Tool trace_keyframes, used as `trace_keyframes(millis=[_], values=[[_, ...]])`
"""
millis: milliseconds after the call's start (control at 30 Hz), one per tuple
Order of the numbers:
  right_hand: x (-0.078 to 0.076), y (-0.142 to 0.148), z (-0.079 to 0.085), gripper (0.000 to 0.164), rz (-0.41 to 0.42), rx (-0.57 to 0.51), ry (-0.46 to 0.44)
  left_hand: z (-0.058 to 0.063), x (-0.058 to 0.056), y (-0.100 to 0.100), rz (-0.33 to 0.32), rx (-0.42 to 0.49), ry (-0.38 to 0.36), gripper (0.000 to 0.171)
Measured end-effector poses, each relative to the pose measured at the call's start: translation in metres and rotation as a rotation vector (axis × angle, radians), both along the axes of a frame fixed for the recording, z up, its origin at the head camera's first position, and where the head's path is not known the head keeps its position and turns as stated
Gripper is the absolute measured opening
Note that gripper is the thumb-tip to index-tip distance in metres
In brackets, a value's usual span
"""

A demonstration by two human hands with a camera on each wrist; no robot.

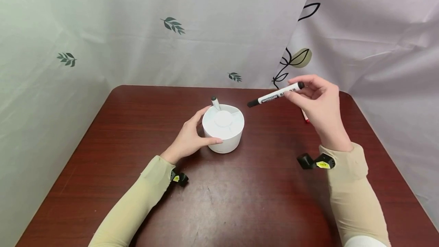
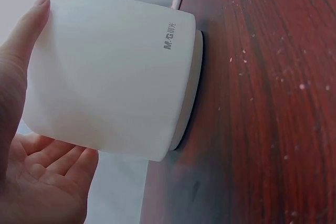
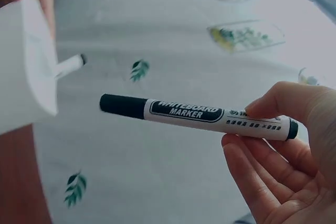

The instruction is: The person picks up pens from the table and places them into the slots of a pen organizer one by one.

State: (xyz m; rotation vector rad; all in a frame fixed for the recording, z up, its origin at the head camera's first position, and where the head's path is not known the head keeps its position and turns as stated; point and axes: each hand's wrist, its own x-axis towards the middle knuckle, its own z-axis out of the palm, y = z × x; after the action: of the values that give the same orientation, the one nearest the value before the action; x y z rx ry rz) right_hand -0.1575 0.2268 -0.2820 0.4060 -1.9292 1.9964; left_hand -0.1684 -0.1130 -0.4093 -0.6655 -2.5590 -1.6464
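Note:
A round white pen holder (image 1: pixel 224 146) with inner dividers stands on the table; the left wrist view shows its M&G lettering. My left hand (image 1: pixel 190 136) grips it from the left, thumb on the near side and fingers round the far side. One marker with a dark end (image 1: pixel 215 103) leans in a back compartment. To the right, above the table, my right hand (image 1: pixel 324 104) pinches a black-and-white whiteboard marker (image 3: pixel 184 115) between thumb and fingers. Its long black end points left towards the holder, apart from it.
Partly hidden behind my right hand, a red-and-white marker (image 1: pixel 304 115) lies on the dark red-brown table (image 1: pixel 219 201). A pale curtain with leaf prints (image 1: pixel 205 29) hangs behind the table's back edge and along its sides.

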Motion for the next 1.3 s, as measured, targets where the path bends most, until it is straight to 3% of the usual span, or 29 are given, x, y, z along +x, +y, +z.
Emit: trace_keyframes(millis=[233,600,867,1300], values=[[-0.004,-0.019,0.011,0.035,0.063,-0.040,0.069,0.001,0.000,0.000,-0.002,0.006,-0.002,0.106],[-0.007,-0.040,0.003,0.033,0.091,0.112,0.056,0.000,-0.002,-0.001,-0.005,0.011,-0.007,0.105],[-0.011,-0.049,-0.009,0.031,0.083,0.236,0.030,0.001,-0.002,0.002,0.006,0.003,-0.025,0.106],[-0.023,-0.066,-0.049,0.033,0.108,0.397,-0.051,-0.001,-0.001,0.000,0.001,0.004,0.012,0.106]])
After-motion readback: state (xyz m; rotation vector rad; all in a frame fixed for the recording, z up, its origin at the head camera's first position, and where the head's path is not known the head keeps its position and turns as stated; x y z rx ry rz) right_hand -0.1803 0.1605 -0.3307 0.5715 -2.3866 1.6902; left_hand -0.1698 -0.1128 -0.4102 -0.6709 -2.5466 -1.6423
